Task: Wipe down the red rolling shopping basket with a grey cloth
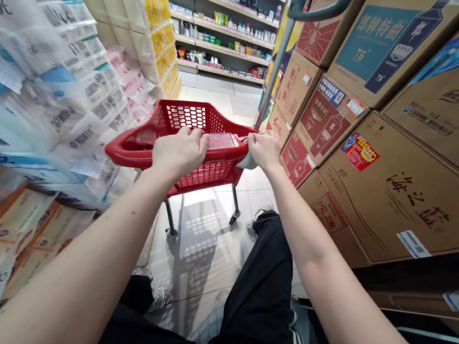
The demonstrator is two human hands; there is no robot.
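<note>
A red plastic shopping cart (207, 177) with a perforated basket stands on the floor before me. My left hand (179, 151) is closed over the cart's handle, left of the clear panel (219, 141) set in it. Further right, my right hand (264, 147) is wrapped around the handle's right end. A small grey piece (248, 161), perhaps cloth, hangs beneath its fingers. Inside the visible part of the basket I make out no goods. The cart's grey legs (234, 202) end in small casters.
Wrapped paper packs (70, 61) are stacked along the left. Cardboard cartons (405, 184) form a wall on the right. A metal pole (276, 68) with a blue-grey loop rises beyond my right hand. Shelves (236, 23) of bottles and tubes cross the far end of the tiled aisle.
</note>
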